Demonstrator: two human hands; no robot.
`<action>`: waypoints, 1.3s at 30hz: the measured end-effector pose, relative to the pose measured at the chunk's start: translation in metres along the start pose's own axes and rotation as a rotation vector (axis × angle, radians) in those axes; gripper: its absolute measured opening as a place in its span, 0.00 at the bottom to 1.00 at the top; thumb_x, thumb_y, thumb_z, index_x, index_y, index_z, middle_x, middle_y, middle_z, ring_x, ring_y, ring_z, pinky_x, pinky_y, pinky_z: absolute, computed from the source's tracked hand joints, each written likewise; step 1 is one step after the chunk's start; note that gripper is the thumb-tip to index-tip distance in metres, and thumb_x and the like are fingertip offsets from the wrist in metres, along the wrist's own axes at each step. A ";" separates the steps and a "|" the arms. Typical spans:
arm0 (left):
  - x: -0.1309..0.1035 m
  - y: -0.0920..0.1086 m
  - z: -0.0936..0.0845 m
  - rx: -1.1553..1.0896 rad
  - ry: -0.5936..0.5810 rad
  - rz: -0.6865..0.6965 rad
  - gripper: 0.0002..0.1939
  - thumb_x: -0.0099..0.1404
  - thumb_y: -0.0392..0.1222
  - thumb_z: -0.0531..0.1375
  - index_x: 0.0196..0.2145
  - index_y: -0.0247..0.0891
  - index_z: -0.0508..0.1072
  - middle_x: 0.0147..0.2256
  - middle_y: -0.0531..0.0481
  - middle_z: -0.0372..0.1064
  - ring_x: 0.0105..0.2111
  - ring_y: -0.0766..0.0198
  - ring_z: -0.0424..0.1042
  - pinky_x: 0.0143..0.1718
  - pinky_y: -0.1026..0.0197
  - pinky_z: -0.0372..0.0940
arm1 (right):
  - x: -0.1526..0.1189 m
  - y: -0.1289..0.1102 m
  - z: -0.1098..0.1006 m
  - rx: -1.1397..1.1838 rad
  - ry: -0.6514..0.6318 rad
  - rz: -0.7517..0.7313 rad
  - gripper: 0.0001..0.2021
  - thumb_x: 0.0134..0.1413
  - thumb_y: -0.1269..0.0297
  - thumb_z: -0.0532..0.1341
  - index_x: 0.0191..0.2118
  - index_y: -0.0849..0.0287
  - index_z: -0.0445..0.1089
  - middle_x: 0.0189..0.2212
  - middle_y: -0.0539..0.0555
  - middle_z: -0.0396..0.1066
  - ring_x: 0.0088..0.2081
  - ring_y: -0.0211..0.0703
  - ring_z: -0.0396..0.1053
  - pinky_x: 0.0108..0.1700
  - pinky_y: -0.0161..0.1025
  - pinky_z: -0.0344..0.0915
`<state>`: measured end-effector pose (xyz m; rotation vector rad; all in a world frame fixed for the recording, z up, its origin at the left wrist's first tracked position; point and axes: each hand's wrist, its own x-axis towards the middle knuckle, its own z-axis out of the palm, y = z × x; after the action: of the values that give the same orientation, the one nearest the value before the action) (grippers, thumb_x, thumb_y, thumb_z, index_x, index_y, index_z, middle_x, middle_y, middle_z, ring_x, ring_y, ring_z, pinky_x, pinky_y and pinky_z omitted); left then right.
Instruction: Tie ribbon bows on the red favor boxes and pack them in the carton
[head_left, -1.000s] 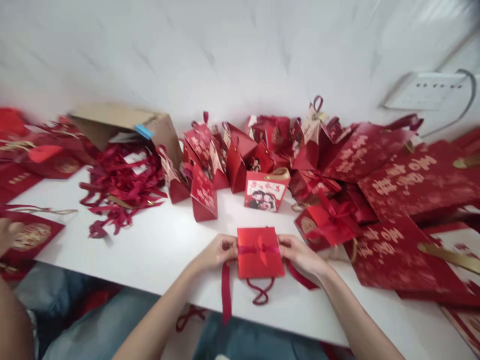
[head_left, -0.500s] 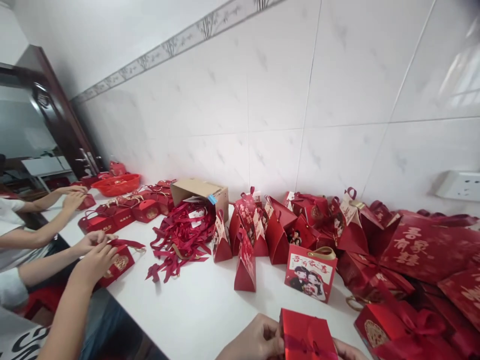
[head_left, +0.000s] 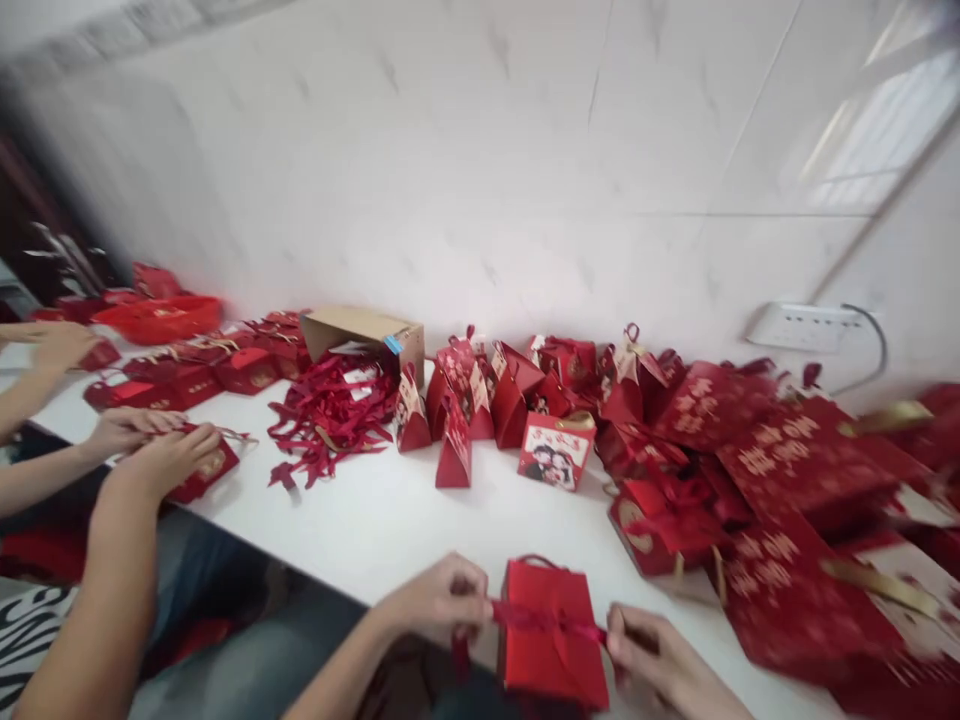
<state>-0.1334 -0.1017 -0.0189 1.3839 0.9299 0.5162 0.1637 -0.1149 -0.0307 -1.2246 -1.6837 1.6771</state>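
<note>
A red box (head_left: 551,650) lies at the table's near edge with a dark red ribbon (head_left: 553,622) crossing its top and looped at the middle. On the box's left side, my left hand (head_left: 442,600) pinches one ribbon end, and a short tail hangs below the fingers. At the right side, my right hand (head_left: 649,655) has its fingers closed on the other end. The ribbon is stretched between both hands. Beyond the box stands a small box with a printed couple (head_left: 556,452).
Triangular red boxes (head_left: 455,450), a ribbon heap (head_left: 334,410) and an open carton (head_left: 411,350) stand behind. Red boxes and bags (head_left: 795,460) pile up at right. At left, another person's hands (head_left: 161,450) work on a red box; a red basin (head_left: 161,318) sits farther back.
The view has shifted right and down. My hands, earlier at the box's sides, now hold the ribbon ends out, and more of the box shows. The other person's hands remain at their box.
</note>
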 end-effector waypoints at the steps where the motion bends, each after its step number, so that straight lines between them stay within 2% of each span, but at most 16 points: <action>1: -0.001 0.000 0.002 -0.022 -0.041 -0.014 0.17 0.62 0.51 0.61 0.33 0.31 0.71 0.27 0.51 0.69 0.24 0.68 0.68 0.26 0.64 0.66 | -0.004 -0.008 -0.002 -0.042 0.012 0.014 0.28 0.44 0.34 0.59 0.21 0.58 0.61 0.18 0.48 0.61 0.24 0.38 0.60 0.29 0.37 0.58; 2: -0.002 0.002 0.003 -0.044 -0.072 -0.022 0.21 0.58 0.55 0.62 0.25 0.32 0.68 0.17 0.56 0.62 0.17 0.72 0.62 0.19 0.67 0.58 | -0.007 -0.017 -0.005 -0.068 0.024 0.018 0.27 0.46 0.36 0.59 0.22 0.59 0.62 0.19 0.48 0.61 0.24 0.37 0.59 0.29 0.36 0.58; 3: -0.003 0.007 0.003 -0.063 -0.097 -0.028 0.23 0.56 0.58 0.62 0.22 0.34 0.65 0.13 0.58 0.58 0.13 0.73 0.57 0.16 0.69 0.52 | -0.009 -0.026 -0.007 -0.079 0.019 0.011 0.26 0.47 0.38 0.60 0.23 0.60 0.63 0.20 0.48 0.62 0.25 0.36 0.59 0.29 0.35 0.57; 4: -0.004 0.013 0.002 -0.076 -0.114 -0.033 0.24 0.56 0.59 0.63 0.21 0.35 0.64 0.12 0.58 0.59 0.13 0.74 0.55 0.16 0.69 0.50 | -0.011 -0.033 -0.010 -0.087 0.020 0.000 0.25 0.46 0.39 0.61 0.23 0.60 0.64 0.20 0.49 0.62 0.25 0.36 0.59 0.28 0.34 0.57; 7: -0.007 0.038 0.004 -0.024 -0.110 -0.046 0.21 0.59 0.56 0.60 0.21 0.36 0.62 0.12 0.58 0.60 0.13 0.74 0.56 0.18 0.69 0.50 | -0.015 -0.049 -0.015 -0.083 -0.002 0.014 0.23 0.48 0.41 0.61 0.25 0.59 0.65 0.21 0.48 0.61 0.22 0.33 0.55 0.22 0.32 0.53; 10: -0.008 0.060 0.012 0.113 -0.075 -0.057 0.17 0.61 0.51 0.58 0.22 0.37 0.62 0.17 0.55 0.65 0.19 0.71 0.62 0.22 0.68 0.54 | -0.019 -0.058 -0.012 -0.051 -0.022 -0.054 0.20 0.52 0.46 0.61 0.25 0.59 0.65 0.21 0.47 0.60 0.23 0.34 0.58 0.24 0.32 0.58; 13: -0.008 0.072 0.021 0.205 -0.064 -0.090 0.13 0.61 0.48 0.56 0.25 0.37 0.63 0.21 0.56 0.64 0.21 0.70 0.62 0.21 0.67 0.53 | -0.018 -0.065 -0.003 -0.029 -0.017 -0.141 0.16 0.53 0.50 0.62 0.28 0.59 0.68 0.26 0.49 0.64 0.26 0.34 0.60 0.26 0.33 0.61; 15: -0.007 0.075 0.024 0.259 -0.061 -0.089 0.11 0.61 0.46 0.55 0.25 0.38 0.62 0.22 0.57 0.61 0.20 0.71 0.59 0.21 0.67 0.52 | -0.015 -0.068 0.005 0.000 0.017 -0.198 0.14 0.53 0.51 0.62 0.30 0.59 0.70 0.34 0.53 0.69 0.29 0.36 0.64 0.28 0.34 0.63; 17: -0.006 0.078 0.026 0.325 -0.040 -0.056 0.10 0.61 0.43 0.54 0.24 0.38 0.62 0.22 0.57 0.59 0.22 0.70 0.58 0.23 0.66 0.53 | -0.011 -0.069 0.011 0.038 0.053 -0.250 0.12 0.54 0.53 0.62 0.31 0.58 0.72 0.43 0.56 0.72 0.37 0.40 0.69 0.36 0.36 0.67; 19: -0.008 0.081 0.027 0.380 -0.004 -0.018 0.09 0.61 0.42 0.54 0.25 0.38 0.63 0.23 0.57 0.60 0.25 0.69 0.60 0.27 0.66 0.55 | -0.007 -0.069 0.018 0.054 0.076 -0.290 0.11 0.55 0.56 0.62 0.31 0.58 0.73 0.47 0.56 0.73 0.45 0.44 0.70 0.46 0.40 0.66; 21: -0.011 0.084 0.029 0.426 0.036 -0.001 0.07 0.61 0.44 0.55 0.29 0.38 0.65 0.26 0.56 0.63 0.27 0.68 0.62 0.30 0.65 0.57 | -0.004 -0.067 0.023 0.033 0.098 -0.313 0.09 0.56 0.57 0.61 0.34 0.57 0.74 0.47 0.56 0.74 0.48 0.45 0.70 0.50 0.42 0.64; 25: -0.018 0.093 0.032 0.570 0.060 -0.021 0.11 0.60 0.45 0.57 0.41 0.42 0.67 0.29 0.57 0.67 0.28 0.66 0.64 0.30 0.65 0.58 | 0.000 -0.064 0.032 -0.050 0.164 -0.338 0.10 0.59 0.59 0.58 0.39 0.57 0.74 0.41 0.55 0.76 0.43 0.44 0.71 0.46 0.40 0.65; 29: -0.018 0.097 0.032 0.735 0.037 0.004 0.08 0.60 0.42 0.57 0.38 0.44 0.70 0.32 0.56 0.70 0.31 0.65 0.67 0.34 0.65 0.59 | 0.004 -0.062 0.037 -0.111 0.225 -0.356 0.10 0.60 0.61 0.57 0.37 0.58 0.74 0.37 0.55 0.75 0.40 0.43 0.71 0.44 0.39 0.65; 34: -0.017 0.096 0.029 0.829 0.020 0.099 0.08 0.62 0.39 0.54 0.38 0.44 0.72 0.36 0.55 0.72 0.35 0.63 0.69 0.38 0.64 0.59 | 0.004 -0.058 0.041 -0.100 0.278 -0.377 0.10 0.60 0.61 0.56 0.38 0.57 0.74 0.41 0.57 0.74 0.45 0.44 0.70 0.48 0.41 0.65; 37: -0.014 0.098 0.031 0.849 0.020 0.087 0.09 0.61 0.44 0.57 0.40 0.44 0.72 0.37 0.54 0.72 0.35 0.62 0.69 0.37 0.63 0.60 | 0.002 -0.056 0.041 -0.093 0.320 -0.369 0.10 0.60 0.60 0.57 0.36 0.57 0.74 0.42 0.57 0.70 0.45 0.44 0.69 0.46 0.40 0.66; 39: -0.010 0.099 0.035 0.830 0.067 0.088 0.13 0.63 0.49 0.56 0.43 0.43 0.71 0.39 0.53 0.71 0.37 0.61 0.70 0.38 0.62 0.61 | 0.000 -0.055 0.041 -0.092 0.354 -0.355 0.10 0.59 0.60 0.58 0.36 0.57 0.74 0.40 0.56 0.68 0.42 0.43 0.69 0.42 0.38 0.66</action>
<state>-0.0908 -0.1142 0.0763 2.1664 1.2073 0.2358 0.1155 -0.1291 0.0156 -1.1054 -1.6509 1.1137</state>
